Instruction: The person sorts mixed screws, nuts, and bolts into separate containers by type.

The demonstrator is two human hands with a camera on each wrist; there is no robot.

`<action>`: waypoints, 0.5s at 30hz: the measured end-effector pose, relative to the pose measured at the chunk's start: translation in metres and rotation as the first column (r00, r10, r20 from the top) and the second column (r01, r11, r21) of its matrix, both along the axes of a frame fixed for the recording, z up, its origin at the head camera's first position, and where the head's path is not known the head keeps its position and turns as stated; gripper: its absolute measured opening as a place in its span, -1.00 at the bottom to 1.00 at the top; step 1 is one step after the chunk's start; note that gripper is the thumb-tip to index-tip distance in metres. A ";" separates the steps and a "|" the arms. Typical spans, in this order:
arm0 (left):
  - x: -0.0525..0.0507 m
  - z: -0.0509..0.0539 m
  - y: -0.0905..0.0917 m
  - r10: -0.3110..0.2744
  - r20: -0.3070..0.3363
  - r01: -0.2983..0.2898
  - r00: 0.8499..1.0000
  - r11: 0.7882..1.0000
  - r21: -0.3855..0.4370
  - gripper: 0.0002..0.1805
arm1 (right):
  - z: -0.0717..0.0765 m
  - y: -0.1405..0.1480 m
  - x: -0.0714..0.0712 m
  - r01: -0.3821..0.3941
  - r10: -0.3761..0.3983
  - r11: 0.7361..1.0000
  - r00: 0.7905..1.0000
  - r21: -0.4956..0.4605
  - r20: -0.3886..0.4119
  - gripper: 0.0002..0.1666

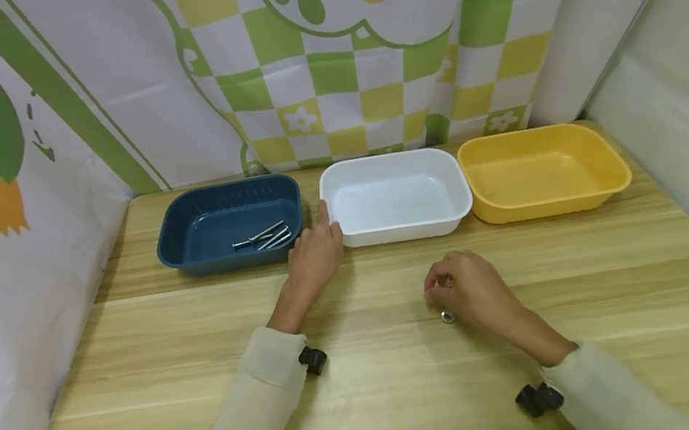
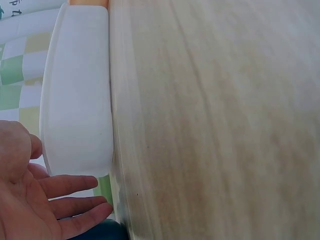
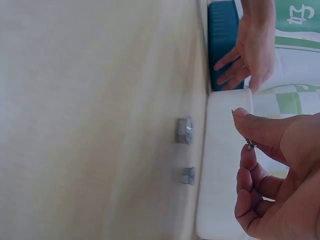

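Note:
My left hand (image 1: pixel 316 248) reaches to the near left corner of the white bin (image 1: pixel 400 233). Its index finger lies along the bin's left rim, and in the left wrist view the other fingers (image 2: pixel 75 205) are extended beside the bin's end. Over the table in front of that bin, my right hand (image 1: pixel 477 288) pinches a small, dark, threaded screw (image 3: pixel 249 144) between thumb and forefinger, which partly hide it. Close by on the table are a metal nut (image 3: pixel 185 130) and a smaller metal piece (image 3: pixel 188 175); one shiny nut (image 1: pixel 448 316) shows below the right fingers in the head view.
Several long screws (image 1: pixel 268 237) lie in the dark blue bin (image 1: pixel 200 266) at the left. A yellow bin (image 1: pixel 548 207) stands right of the white one. Behind the row hangs a checked cloth (image 1: pixel 334 73), and the wooden table (image 1: pixel 397 398) extends toward me.

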State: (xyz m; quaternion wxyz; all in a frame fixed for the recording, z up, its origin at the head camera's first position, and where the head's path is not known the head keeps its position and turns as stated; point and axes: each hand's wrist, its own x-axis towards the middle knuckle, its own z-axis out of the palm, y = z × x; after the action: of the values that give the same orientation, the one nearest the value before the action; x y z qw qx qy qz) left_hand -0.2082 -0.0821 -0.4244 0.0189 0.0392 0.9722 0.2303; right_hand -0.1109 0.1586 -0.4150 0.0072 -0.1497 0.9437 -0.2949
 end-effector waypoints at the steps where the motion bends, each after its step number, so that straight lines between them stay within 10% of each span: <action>1: 0.000 0.000 0.000 0.001 0.003 -0.001 1.000 1.000 0.001 -0.37 | 0.002 0.001 -0.002 0.004 -0.004 1.000 1.000 0.001 -0.012 -0.83; 15: 0.000 0.001 0.002 0.014 0.040 -0.014 0.999 1.000 -0.012 -0.37 | 0.019 -0.002 -0.039 0.008 -0.023 0.997 0.978 -0.072 -0.206 -0.91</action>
State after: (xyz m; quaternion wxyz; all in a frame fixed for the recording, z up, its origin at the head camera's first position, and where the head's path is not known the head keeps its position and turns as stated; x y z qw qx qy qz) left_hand -0.2085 -0.0806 -0.4233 0.0372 0.0277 0.9731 0.2256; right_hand -0.1496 0.1568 -0.3960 -0.0984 -0.1724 0.9294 -0.3111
